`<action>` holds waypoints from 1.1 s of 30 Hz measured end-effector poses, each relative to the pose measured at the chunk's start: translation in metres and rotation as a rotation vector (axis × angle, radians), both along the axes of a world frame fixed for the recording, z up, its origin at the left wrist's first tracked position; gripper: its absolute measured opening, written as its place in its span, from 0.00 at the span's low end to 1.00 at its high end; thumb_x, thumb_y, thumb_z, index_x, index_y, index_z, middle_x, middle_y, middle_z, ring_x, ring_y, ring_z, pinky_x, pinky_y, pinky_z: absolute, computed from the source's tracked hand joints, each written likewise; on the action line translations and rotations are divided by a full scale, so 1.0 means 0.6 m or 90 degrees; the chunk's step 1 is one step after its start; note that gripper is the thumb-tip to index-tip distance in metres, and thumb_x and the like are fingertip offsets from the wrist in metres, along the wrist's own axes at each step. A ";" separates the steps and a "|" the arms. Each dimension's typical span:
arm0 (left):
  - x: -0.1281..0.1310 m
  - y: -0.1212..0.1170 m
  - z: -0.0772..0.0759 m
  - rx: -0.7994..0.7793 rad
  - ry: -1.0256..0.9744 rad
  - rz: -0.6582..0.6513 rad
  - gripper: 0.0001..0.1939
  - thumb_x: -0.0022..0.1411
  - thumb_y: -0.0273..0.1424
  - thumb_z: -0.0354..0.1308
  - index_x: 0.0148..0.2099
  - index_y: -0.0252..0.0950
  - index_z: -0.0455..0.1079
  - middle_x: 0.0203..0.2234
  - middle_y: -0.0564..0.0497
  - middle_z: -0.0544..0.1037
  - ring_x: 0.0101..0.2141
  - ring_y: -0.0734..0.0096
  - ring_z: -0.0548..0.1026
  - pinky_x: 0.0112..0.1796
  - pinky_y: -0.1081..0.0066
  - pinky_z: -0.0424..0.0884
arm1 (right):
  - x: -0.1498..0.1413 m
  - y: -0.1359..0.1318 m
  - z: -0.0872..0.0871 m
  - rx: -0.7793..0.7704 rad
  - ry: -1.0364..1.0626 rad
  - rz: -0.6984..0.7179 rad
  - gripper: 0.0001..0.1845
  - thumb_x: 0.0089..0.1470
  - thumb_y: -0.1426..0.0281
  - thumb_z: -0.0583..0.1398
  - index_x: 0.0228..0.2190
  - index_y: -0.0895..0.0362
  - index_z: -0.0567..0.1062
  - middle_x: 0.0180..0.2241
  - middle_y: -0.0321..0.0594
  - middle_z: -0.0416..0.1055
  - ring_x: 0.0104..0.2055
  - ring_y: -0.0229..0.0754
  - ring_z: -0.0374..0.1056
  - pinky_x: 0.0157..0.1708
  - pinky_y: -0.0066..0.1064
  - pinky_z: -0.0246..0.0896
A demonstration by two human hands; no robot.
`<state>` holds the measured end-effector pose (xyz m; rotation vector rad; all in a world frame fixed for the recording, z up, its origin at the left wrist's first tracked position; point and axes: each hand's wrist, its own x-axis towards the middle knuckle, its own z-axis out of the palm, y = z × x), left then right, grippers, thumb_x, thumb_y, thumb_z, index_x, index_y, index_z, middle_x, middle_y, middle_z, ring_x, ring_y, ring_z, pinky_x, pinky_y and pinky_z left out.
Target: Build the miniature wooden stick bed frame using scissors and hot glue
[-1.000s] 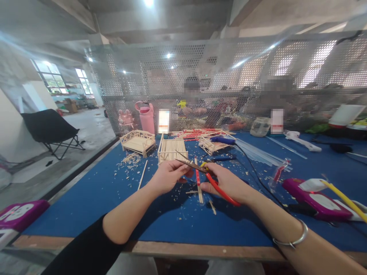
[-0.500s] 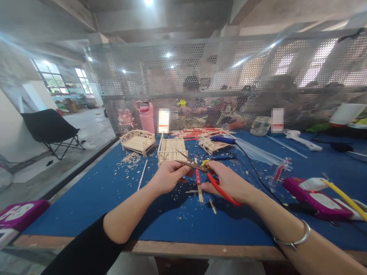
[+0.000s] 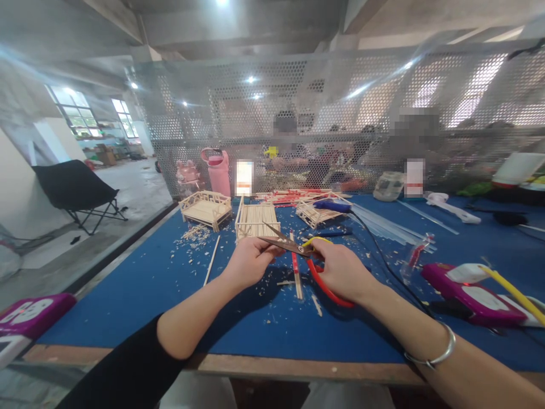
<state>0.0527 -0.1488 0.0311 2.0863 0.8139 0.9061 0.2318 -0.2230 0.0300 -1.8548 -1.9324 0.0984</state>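
My right hand (image 3: 347, 270) grips scissors (image 3: 314, 264) with red and yellow handles, their dark blades parted and pointing left. By the blades, my left hand (image 3: 249, 260) is closed in a pinch; what it holds is too small or hidden to name. Wooden sticks with red wrapping (image 3: 296, 264) lie on the blue table between my hands, amid pale shavings. Just beyond the hands stands a small stick-built model (image 3: 258, 218) with a slatted base. A similar model (image 3: 206, 209) is at the left, and another (image 3: 317, 211) at the right.
A glue gun (image 3: 334, 205) rests against the right model, its cable running toward a purple power strip (image 3: 472, 292). Clear glue sticks (image 3: 383, 224) lie nearby. Red-tipped sticks (image 3: 293, 197) are heaped before the mesh screen (image 3: 204, 122). A pink bottle (image 3: 218, 173) stands behind.
The scissors have turned slightly in my right hand, and their blades look a little wider apart. My left hand stays pinched beside them. The models have not moved.
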 end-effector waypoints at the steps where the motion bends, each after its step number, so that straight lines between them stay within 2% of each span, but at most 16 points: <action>1: -0.001 0.002 -0.002 0.024 0.006 -0.005 0.13 0.56 0.30 0.52 0.38 0.36 0.77 0.27 0.50 0.79 0.29 0.69 0.74 0.30 0.73 0.70 | 0.001 0.000 -0.001 0.001 -0.020 -0.017 0.06 0.47 0.67 0.55 0.29 0.56 0.66 0.28 0.40 0.70 0.29 0.42 0.63 0.26 0.29 0.47; 3: -0.002 0.006 -0.004 0.059 0.017 -0.015 0.14 0.56 0.28 0.51 0.40 0.37 0.77 0.28 0.51 0.79 0.29 0.69 0.74 0.30 0.74 0.69 | 0.004 0.000 -0.003 0.006 -0.063 -0.038 0.05 0.46 0.67 0.55 0.28 0.55 0.66 0.24 0.38 0.68 0.26 0.41 0.62 0.24 0.29 0.44; 6: -0.001 0.007 -0.007 0.058 0.030 -0.016 0.14 0.56 0.29 0.51 0.39 0.36 0.77 0.26 0.50 0.78 0.28 0.69 0.73 0.30 0.73 0.69 | 0.010 0.002 -0.007 0.013 -0.098 -0.040 0.03 0.45 0.69 0.55 0.26 0.55 0.65 0.21 0.37 0.66 0.24 0.40 0.60 0.23 0.28 0.42; 9: 0.002 0.005 -0.007 0.009 0.020 -0.018 0.13 0.57 0.32 0.52 0.36 0.33 0.77 0.24 0.48 0.77 0.27 0.70 0.73 0.29 0.73 0.69 | 0.016 0.004 -0.009 0.009 -0.099 -0.037 0.01 0.45 0.71 0.54 0.24 0.55 0.64 0.20 0.36 0.64 0.22 0.39 0.58 0.23 0.28 0.41; 14: 0.006 0.001 -0.008 -0.100 -0.044 -0.031 0.14 0.56 0.36 0.54 0.38 0.34 0.76 0.25 0.50 0.77 0.27 0.71 0.72 0.29 0.74 0.70 | 0.021 0.006 -0.008 -0.004 -0.063 -0.023 0.05 0.44 0.73 0.55 0.21 0.55 0.62 0.17 0.34 0.62 0.20 0.36 0.55 0.21 0.28 0.40; 18: 0.010 -0.001 -0.010 -0.154 -0.064 -0.036 0.12 0.53 0.34 0.55 0.35 0.34 0.77 0.23 0.50 0.76 0.28 0.70 0.72 0.28 0.75 0.69 | 0.013 0.006 -0.006 -0.004 -0.069 -0.028 0.00 0.46 0.72 0.55 0.25 0.55 0.66 0.23 0.38 0.67 0.24 0.39 0.61 0.23 0.28 0.43; 21: 0.013 -0.005 -0.011 -0.158 -0.061 -0.031 0.11 0.52 0.33 0.55 0.33 0.34 0.77 0.23 0.50 0.77 0.27 0.70 0.72 0.28 0.74 0.69 | 0.003 0.005 -0.007 0.012 -0.046 0.006 0.05 0.48 0.71 0.55 0.31 0.57 0.67 0.31 0.43 0.71 0.31 0.42 0.65 0.29 0.28 0.50; 23: 0.014 -0.009 -0.010 -0.154 -0.066 -0.030 0.11 0.52 0.33 0.55 0.33 0.33 0.77 0.23 0.50 0.76 0.26 0.71 0.71 0.28 0.73 0.68 | -0.001 0.003 -0.008 0.021 -0.030 0.016 0.06 0.48 0.70 0.55 0.32 0.57 0.67 0.33 0.44 0.71 0.33 0.43 0.65 0.31 0.28 0.51; 27: 0.014 -0.012 -0.011 -0.135 -0.088 -0.062 0.12 0.53 0.34 0.54 0.32 0.33 0.76 0.22 0.50 0.74 0.25 0.73 0.69 0.28 0.74 0.67 | -0.001 0.001 -0.010 0.016 -0.047 -0.023 0.05 0.48 0.70 0.55 0.31 0.56 0.67 0.26 0.39 0.69 0.28 0.41 0.63 0.26 0.28 0.47; 30: 0.014 -0.011 -0.014 -0.093 -0.080 -0.077 0.12 0.55 0.34 0.54 0.31 0.33 0.75 0.21 0.52 0.73 0.23 0.74 0.67 0.27 0.74 0.66 | 0.001 0.003 -0.012 0.025 -0.056 -0.040 0.01 0.45 0.72 0.55 0.26 0.55 0.66 0.21 0.36 0.65 0.24 0.39 0.59 0.24 0.28 0.43; 33: 0.016 -0.013 -0.015 -0.126 -0.053 -0.075 0.14 0.54 0.38 0.56 0.26 0.33 0.73 0.19 0.52 0.72 0.23 0.74 0.68 0.27 0.74 0.66 | 0.000 0.009 -0.015 0.010 0.074 0.005 0.04 0.42 0.74 0.54 0.20 0.55 0.63 0.17 0.32 0.61 0.21 0.36 0.55 0.22 0.27 0.44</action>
